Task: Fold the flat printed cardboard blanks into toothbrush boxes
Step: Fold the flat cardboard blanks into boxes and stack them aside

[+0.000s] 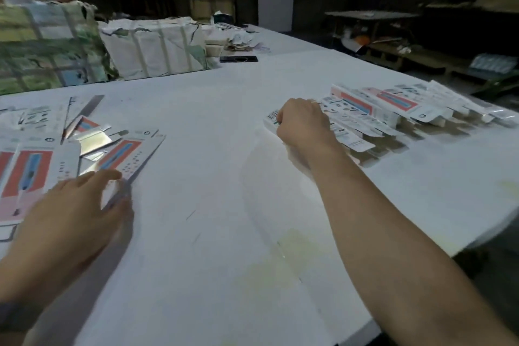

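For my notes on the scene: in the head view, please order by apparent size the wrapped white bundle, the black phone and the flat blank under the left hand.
1. Wrapped white bundle, largest though farther away.
2. Flat blank under the left hand, nearer the camera.
3. Black phone, smallest; it lies far back, so true size is unsure.

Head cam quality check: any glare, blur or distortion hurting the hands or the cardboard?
Head view: dim overall, background nearly black; glare on the silver undersides of the flat blanks at left; left hand soft with motion blur, right hand on the folded boxes sharper; wide-angle bending curves the table edge at right.
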Demonstrator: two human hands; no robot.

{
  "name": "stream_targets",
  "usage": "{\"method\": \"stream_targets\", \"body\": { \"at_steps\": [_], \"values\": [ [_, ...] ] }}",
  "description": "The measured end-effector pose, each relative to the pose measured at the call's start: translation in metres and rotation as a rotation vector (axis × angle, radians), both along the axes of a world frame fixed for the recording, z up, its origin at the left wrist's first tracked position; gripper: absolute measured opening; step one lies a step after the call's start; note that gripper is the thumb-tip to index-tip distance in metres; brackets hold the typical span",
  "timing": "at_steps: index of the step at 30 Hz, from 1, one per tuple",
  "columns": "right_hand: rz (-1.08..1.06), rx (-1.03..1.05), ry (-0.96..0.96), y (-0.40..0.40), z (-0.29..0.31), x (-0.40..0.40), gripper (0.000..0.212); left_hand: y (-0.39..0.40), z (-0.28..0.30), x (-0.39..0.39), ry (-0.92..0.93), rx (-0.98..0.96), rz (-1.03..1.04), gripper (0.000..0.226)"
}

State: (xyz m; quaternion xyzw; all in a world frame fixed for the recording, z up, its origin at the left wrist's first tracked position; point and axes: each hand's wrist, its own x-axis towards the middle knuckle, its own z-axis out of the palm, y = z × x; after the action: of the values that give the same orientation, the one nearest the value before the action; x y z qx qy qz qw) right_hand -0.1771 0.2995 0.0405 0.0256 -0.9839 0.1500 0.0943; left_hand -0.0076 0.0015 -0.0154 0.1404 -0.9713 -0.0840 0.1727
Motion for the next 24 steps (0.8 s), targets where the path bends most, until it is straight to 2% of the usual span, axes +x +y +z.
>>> {"method": "stream_targets", "body": {
  "at_steps": [3,6,11,13,14,16,17,18,21,24],
  "values": [
    [-0.006,-0.039,0.058,0.002,0.0,-0.002,0.038,0.001,-0.001,0.0,0.066,0.002,-0.029,0.026],
    [0.086,-0.084,0.114,-0.008,0.001,0.005,0.035,0.002,0.001,0.0,0.098,-0.073,-0.058,0.023],
    [0.386,-0.4,0.162,-0.046,-0.004,0.035,0.029,0.027,0.025,0.007,0.433,-0.005,-0.13,0.042],
    [0.508,-0.597,0.116,-0.063,-0.006,0.051,0.043,0.04,0.032,0.009,0.5,0.19,-0.143,0.039],
    [0.54,-0.68,0.092,-0.069,-0.006,0.057,0.053,0.045,0.035,0.011,0.485,0.402,-0.185,0.036],
    [0.557,-0.806,0.039,-0.078,-0.006,0.066,0.069,0.056,0.042,0.014,0.374,0.96,-0.267,0.029],
    [0.567,-0.867,0.006,-0.08,-0.005,0.07,0.073,0.06,0.045,0.016,0.308,1.171,-0.288,0.029],
    [0.582,-0.929,-0.025,-0.082,-0.006,0.074,0.075,0.061,0.046,0.018,0.237,1.299,-0.308,0.03],
    [0.621,-1.088,-0.113,-0.087,-0.01,0.085,0.079,0.063,0.044,0.019,0.073,1.4,-0.369,0.035],
    [0.69,-1.172,-0.245,-0.093,-0.015,0.094,0.084,0.067,0.044,0.02,0.063,1.423,-0.403,0.035]
  ]
}}
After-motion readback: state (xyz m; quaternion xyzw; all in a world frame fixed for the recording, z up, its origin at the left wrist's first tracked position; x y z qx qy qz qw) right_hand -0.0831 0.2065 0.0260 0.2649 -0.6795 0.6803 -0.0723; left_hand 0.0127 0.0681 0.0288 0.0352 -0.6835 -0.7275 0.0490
